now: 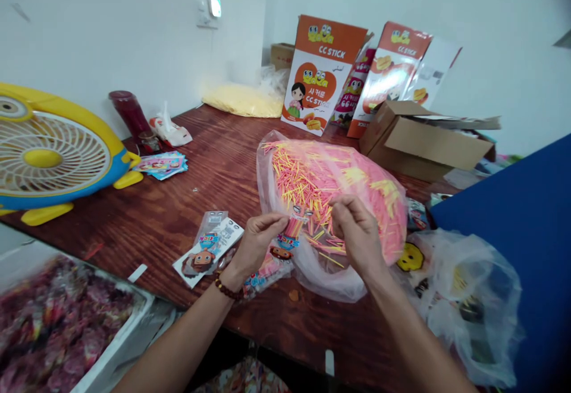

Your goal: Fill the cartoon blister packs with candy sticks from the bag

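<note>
My left hand (263,235), with a beaded bracelet at the wrist, pinches the upper edge of a small clear packet (292,232). Pink sticks show inside it, and a cartoon face is printed near its bottom. To the right, my right hand (354,226) is closed in a pinch; whatever it holds is hidden. Behind both hands a large clear plastic bag (267,185) lies open, full of thin pink and yellow sticks (294,179). Flat printed packets (209,253) lie left of my left hand, and filled packets (270,268) lie just below it.
A yellow fan (53,152) stands at the left, near a stack of cards (163,164) and a dark red bottle (129,113). Printed boxes (319,75) and an open carton (428,143) stand behind. A plastic bag (477,292) is at right; a filled bin (57,321) stands lower left.
</note>
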`<state>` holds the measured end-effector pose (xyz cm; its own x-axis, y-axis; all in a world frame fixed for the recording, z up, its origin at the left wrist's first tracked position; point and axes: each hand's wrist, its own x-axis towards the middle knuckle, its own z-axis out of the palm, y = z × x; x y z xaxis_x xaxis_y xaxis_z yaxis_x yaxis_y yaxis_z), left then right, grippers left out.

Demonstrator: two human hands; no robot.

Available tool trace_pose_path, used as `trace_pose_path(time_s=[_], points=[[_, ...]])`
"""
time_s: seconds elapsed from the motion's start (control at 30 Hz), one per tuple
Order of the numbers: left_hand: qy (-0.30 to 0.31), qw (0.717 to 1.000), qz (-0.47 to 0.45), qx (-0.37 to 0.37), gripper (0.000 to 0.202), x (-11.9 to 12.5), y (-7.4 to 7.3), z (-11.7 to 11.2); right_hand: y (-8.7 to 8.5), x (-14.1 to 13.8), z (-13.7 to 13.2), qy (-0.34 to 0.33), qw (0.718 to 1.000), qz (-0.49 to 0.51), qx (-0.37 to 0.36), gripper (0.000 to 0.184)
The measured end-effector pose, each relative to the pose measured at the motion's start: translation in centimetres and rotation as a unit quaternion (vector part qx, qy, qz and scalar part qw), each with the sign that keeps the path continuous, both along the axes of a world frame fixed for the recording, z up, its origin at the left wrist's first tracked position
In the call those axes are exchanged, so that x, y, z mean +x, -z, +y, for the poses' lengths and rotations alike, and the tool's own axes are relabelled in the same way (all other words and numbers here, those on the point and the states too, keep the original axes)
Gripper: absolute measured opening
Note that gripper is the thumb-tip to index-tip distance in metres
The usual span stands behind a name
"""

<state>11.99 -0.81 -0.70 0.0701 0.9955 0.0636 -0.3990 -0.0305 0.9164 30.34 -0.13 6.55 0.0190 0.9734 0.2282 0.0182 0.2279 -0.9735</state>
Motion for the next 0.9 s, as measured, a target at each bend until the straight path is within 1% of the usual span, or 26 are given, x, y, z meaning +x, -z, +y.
trace_pose_path(time_s=[0.07,0.13,0.23,0.27,0.37,0.43,0.5,0.57,0.67,0.73,0.8,0.83,0.9], points=[[-0.001,1.0,0.012,0.001,0.02,0.0,0.1,-0.1,0.8,-0.3,-0.4,-0.019,0.998,-0.068,-0.002,0.017],[-0.003,1.0,0.021,0.002,0.019,0.0,0.0,-0.3,1.3,-0.6,-0.7,-0.04,0.992,-0.117,0.01,0.015],[-0.007,0.999,0.041,0.009,0.02,0.0,-0.2,-0.7,1.3,-0.6,-0.6,-0.11,0.98,-0.163,0.014,0.017],[-0.01,0.998,0.055,0.019,0.02,0.0,-0.3,-0.8,1.2,-0.4,-0.5,-0.121,0.977,-0.175,0.01,0.019],[-0.028,0.993,0.1,0.051,0.019,0.1,-0.6,-0.9,0.8,0.1,0.0,-0.112,0.97,-0.213,0.011,0.023],[-0.035,0.993,0.106,0.048,0.019,0.1,-0.7,-0.9,0.7,0.3,0.3,-0.123,0.966,-0.229,0.004,0.024],[-0.032,0.994,0.101,0.038,0.02,0.1,-0.7,-0.9,0.8,0.4,0.5,-0.131,0.966,-0.222,-0.016,0.025],[-0.019,0.995,0.092,0.023,0.02,0.0,-0.7,-0.9,1.1,0.3,0.8,-0.104,0.973,-0.203,-0.033,0.026],[0.012,0.998,0.044,-0.04,0.022,-0.5,-0.6,-0.9,1.6,0.2,1.1,-0.08,0.98,-0.178,-0.047,0.025],[0.069,0.994,0.029,-0.082,0.029,-1.0,-0.5,-1.0,2.0,0.1,1.2,-0.071,0.982,-0.164,-0.056,0.025],[0.133,0.985,0.041,-0.103,0.03,-1.3,-0.3,-1.1,2.4,0.1,1.2,-0.063,0.985,-0.151,-0.063,0.025],[0.151,0.981,0.05,-0.108,0.028,-1.4,-0.1,-1.2,2.6,0.0,1.2,-0.064,0.985,-0.145,-0.067,0.025],[0.149,0.981,0.059,-0.109,0.024,-1.4,0.2,-1.4,3.0,0.1,1.2,-0.074,0.986,-0.131,-0.076,0.024]])
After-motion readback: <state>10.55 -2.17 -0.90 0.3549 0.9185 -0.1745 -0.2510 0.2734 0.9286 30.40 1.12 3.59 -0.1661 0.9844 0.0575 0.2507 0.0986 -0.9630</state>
